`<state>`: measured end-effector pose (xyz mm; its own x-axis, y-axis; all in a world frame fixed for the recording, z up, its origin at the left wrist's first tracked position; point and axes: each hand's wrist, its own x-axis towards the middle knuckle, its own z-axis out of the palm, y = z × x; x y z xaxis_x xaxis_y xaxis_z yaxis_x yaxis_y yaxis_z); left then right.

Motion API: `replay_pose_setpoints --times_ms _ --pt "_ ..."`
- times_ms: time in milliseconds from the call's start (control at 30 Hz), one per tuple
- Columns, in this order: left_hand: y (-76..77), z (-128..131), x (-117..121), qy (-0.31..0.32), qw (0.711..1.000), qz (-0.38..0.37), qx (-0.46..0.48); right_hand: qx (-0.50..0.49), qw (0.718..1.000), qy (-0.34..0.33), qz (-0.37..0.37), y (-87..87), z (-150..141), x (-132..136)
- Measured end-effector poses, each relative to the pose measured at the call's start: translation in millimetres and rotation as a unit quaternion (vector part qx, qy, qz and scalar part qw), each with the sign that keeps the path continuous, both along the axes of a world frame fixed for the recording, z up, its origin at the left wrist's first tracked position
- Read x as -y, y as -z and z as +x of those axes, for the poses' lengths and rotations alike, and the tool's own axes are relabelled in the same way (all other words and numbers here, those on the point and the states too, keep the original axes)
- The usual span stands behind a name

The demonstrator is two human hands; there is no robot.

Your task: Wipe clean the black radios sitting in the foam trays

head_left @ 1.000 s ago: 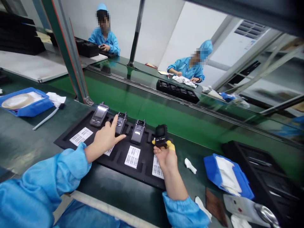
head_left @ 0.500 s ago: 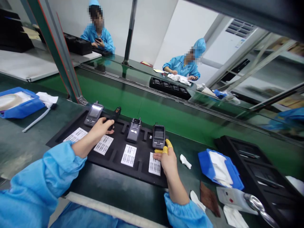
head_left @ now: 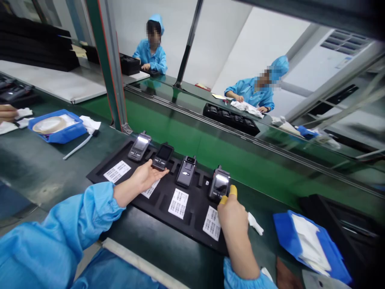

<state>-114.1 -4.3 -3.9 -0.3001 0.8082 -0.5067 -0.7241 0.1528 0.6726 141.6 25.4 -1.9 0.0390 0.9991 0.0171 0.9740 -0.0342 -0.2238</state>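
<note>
On a green bench (head_left: 162, 245), we see a black tray (head_left: 195, 212) with four handsets (head_left: 186, 172) along its far side. Our left hand (head_left: 142, 178) lies palm up, unclenched, at the near end of the second handset (head_left: 163, 155) from the left. Our right hand (head_left: 233, 214) puts yellow-covered fingertips (head_left: 233, 190) to the rightmost handset (head_left: 220, 184); whether they grip it, we cannot tell.

Code label (head_left: 178, 203), 6 o'clock: print too small to read.
Neighbouring label (head_left: 151, 190), 7–8 o'clock: partly hidden by the left hand (head_left: 146, 177).
Right hand (head_left: 233, 214), 5 o'clock: some fingers hidden.
Co-worker's hand (head_left: 8, 112), 9 o'clock: cut off by left edge.
Black tray (head_left: 359, 245), 4 o'clock: blurred, contents unclear.
Brown cloth (head_left: 286, 275), 5 o'clock: cut by bottom edge.
</note>
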Motion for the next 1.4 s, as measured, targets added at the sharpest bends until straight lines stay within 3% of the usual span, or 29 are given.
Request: replay_pose_setpoints --times_ms 67,133,200,267,400,600,667,733,933,1000,1033,1133,1200,1300,1400 --pt "3.5 -2.5 3.5 0.001 1.000 -0.023 -0.017 0.017 1.000 0.007 -0.005 -12.2 -17.4 6.3" --pt "7.2 -5.1 4.8 0.001 0.998 -0.043 -0.049 0.014 0.999 -0.042 -0.011 -18.7 -41.2 12.5" --pt "10.7 -7.4 3.8 0.004 0.994 -0.055 -0.091 0.004 0.993 -0.116 -0.017 -17.0 -67.0 16.3" --pt "13.8 -9.0 1.5 0.013 0.989 -0.060 -0.134 -0.014 0.989 -0.144 -0.031 -9.3 -89.4 16.8" --pt "17.2 -10.1 -1.3 0.030 0.977 -0.060 -0.203 -0.139 0.983 -0.098 -0.063 4.9 -111.5 12.1" --pt "14.2 -8.0 9.9 0.049 0.956 -0.040 -0.286 -0.289 0.955 -0.028 -0.067 3.0 -96.9 6.1" --pt "14.4 -6.3 15.0 0.061 0.948 -0.026 -0.311 -0.371 0.926 -0.002 -0.076 2.3 -90.4 3.9" --pt "16.5 -5.2 18.5 0.079 0.939 -0.013 -0.334 -0.467 0.878 0.023 -0.099 4.0 -89.0 1.2" --pt "18.0 -11.1 23.2 0.128 0.892 -0.001 -0.433 -0.701 0.689 0.073 -0.171 11.3 -106.6 -6.8" --pt "12.1 -12.6 25.3 0.140 0.828 -0.003 -0.543 -0.740 0.641 0.077 -0.188 11.3 -107.2 -8.5" --pt "8.5 -12.1 26.2 0.143 0.769 -0.012 -0.622 -0.754 0.623 0.078 -0.196 11.3 -105.5 -9.0" --pt "-1.2 -5.5 25.5 0.160 0.540 -0.070 -0.823 -0.767 0.597 0.092 -0.217 12.6 -96.0 -9.0" --pt "-4.3 0.5 21.8 0.181 0.451 -0.107 -0.867 -0.759 0.601 0.110 -0.224 14.5 -90.2 -8.0" --pt "-3.7 5.9 13.4 0.203 0.392 -0.132 -0.887 -0.738 0.624 0.125 -0.222 17.0 -87.2 -5.8" --pt "-2.1 4.5 5.3 0.216 0.378 -0.143 -0.889 -0.719 0.652 0.124 -0.209 18.0 -89.2 -4.5"
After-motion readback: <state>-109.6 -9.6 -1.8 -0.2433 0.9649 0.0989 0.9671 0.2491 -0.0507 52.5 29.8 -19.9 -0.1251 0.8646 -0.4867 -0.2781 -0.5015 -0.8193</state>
